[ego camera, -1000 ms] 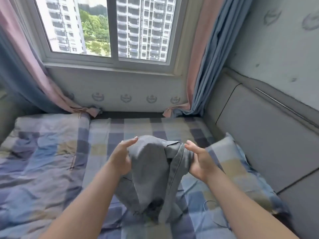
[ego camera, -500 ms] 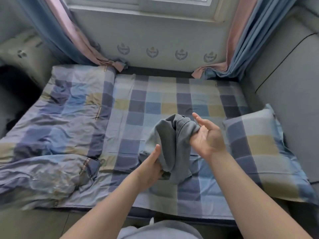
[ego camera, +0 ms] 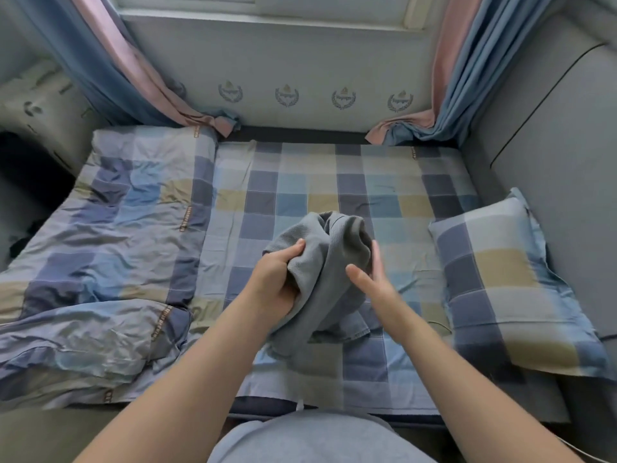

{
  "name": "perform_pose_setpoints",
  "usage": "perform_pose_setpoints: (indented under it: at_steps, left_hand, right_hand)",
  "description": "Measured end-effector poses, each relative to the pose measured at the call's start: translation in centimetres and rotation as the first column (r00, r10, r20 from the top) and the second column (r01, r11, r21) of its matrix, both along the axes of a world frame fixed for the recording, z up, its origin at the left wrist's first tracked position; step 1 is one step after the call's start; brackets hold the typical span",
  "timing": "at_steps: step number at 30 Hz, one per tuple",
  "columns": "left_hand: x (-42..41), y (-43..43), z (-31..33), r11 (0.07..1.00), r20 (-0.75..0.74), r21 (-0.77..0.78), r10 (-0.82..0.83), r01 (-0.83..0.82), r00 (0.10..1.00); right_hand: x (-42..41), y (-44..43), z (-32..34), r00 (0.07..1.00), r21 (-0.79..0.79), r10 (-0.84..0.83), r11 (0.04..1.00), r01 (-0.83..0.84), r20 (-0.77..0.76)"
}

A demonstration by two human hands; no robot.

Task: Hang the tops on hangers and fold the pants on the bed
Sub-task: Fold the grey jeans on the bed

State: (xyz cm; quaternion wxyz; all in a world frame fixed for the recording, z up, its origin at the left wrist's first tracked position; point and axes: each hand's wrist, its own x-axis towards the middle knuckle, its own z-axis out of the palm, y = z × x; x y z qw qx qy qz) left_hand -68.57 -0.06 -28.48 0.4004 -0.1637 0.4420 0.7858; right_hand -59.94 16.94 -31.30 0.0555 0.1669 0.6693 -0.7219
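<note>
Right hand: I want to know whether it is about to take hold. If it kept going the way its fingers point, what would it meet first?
Probably the grey garment. The right hand is open, fingers aimed up and forward along the bunched cloth that the left hand grips. Depth is unclear.

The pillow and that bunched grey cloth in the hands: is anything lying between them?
Only bare checked sheet, in the head view. The open right hand hovers beside the grey garment; the pillow lies apart, further right.
</note>
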Motion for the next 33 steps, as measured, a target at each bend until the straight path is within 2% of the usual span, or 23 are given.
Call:
perform_pose_setpoints:
  at_steps: [2, 4, 7, 12, 14, 16, 17, 19, 21, 23, 24, 26, 28, 29, 31, 33]
  left_hand:
    - [-0.7, 0.4, 0.4, 0.997, 0.045, 0.060, 0.037, -0.039, 0.998]
    - [-1.4, 0.9, 0.6, 0.989, 0.070, 0.108, 0.090, -0.097, 0.994]
    - [-1.9, 1.0, 0.6, 0.982, 0.090, 0.127, 0.129, -0.140, 0.988]
    - [-3.1, -0.9, -1.1, 0.965, 0.063, 0.095, 0.239, -0.244, 0.969]
    - [-3.5, -2.2, -2.4, 0.963, 0.020, -0.012, 0.268, -0.268, 0.963]
    - [-3.5, -3.6, -4.1, 0.961, -0.036, -0.213, 0.173, -0.176, 0.984]
    - [-3.0, -4.1, -4.8, 0.935, -0.059, -0.344, 0.066, -0.082, 0.996]
    - [-2.0, -4.8, -6.1, 0.792, -0.080, -0.602, -0.184, 0.099, 0.980]
    - [-1.1, -4.8, -6.9, 0.625, -0.139, -0.769, -0.373, 0.138, 0.917]
    - [-0.5, -3.9, -6.7, 0.517, -0.290, -0.853, -0.583, 0.072, 0.759]
    - [-0.2, -3.2, -6.2, 0.514, -0.375, -0.857, -0.673, 0.039, 0.638]
    - [0.3, -1.3, -4.6, 0.589, -0.520, -0.806, -0.752, 0.059, 0.404]
    - [0.9, 0.7, -2.9, 0.676, -0.620, -0.720, -0.727, 0.157, 0.295]
    - [1.2, 1.6, -2.1, 0.718, -0.658, -0.658, -0.694, 0.227, 0.291]
    - [1.9, 3.3, -1.0, 0.798, -0.714, -0.500, -0.600, 0.337, 0.361]
    - [2.5, 4.6, -0.3, 0.850, -0.723, -0.439, -0.527, 0.291, 0.447]
  right_hand:
    - [1.0, -2.1, -1.5, 0.998, -0.088, 0.048, 0.995, -0.045, 0.034]
    - [1.5, -3.6, -2.5, 0.985, -0.208, 0.091, 0.976, -0.059, 0.147]
    - [1.2, -3.7, -3.5, 0.972, -0.258, 0.111, 0.965, -0.055, 0.206]
    - [0.9, -2.0, -3.0, 0.982, -0.112, -0.062, 0.990, 0.083, 0.179]
    - [0.9, -0.4, -2.7, 0.979, 0.059, -0.152, 0.988, 0.145, 0.134]
    - [0.9, 1.3, -1.8, 0.981, 0.255, -0.192, 0.951, 0.175, 0.042]
    - [0.8, 2.0, -1.0, 0.982, 0.315, -0.189, 0.931, 0.182, -0.010]
    - [0.5, 3.2, 1.2, 0.985, 0.421, -0.136, 0.891, 0.170, -0.110]
    - [0.1, 4.1, 3.3, 0.986, 0.522, -0.045, 0.844, 0.122, -0.158]
    - [0.0, 4.7, 5.1, 0.988, 0.566, 0.036, 0.822, 0.056, -0.151]
    - [0.0, 4.8, 5.8, 0.987, 0.572, 0.069, 0.820, 0.028, -0.147]
    - [0.2, 4.8, 7.4, 0.978, 0.572, 0.129, 0.820, -0.014, -0.161]
    - [0.4, 4.6, 9.0, 0.960, 0.572, 0.184, 0.820, -0.031, -0.211]
    - [0.5, 4.5, 9.8, 0.949, 0.565, 0.205, 0.824, -0.035, -0.240]
    - [0.6, 4.5, 11.0, 0.931, 0.549, 0.228, 0.835, -0.036, -0.286]
    - [0.5, 4.6, 11.6, 0.920, 0.537, 0.219, 0.843, -0.012, -0.325]
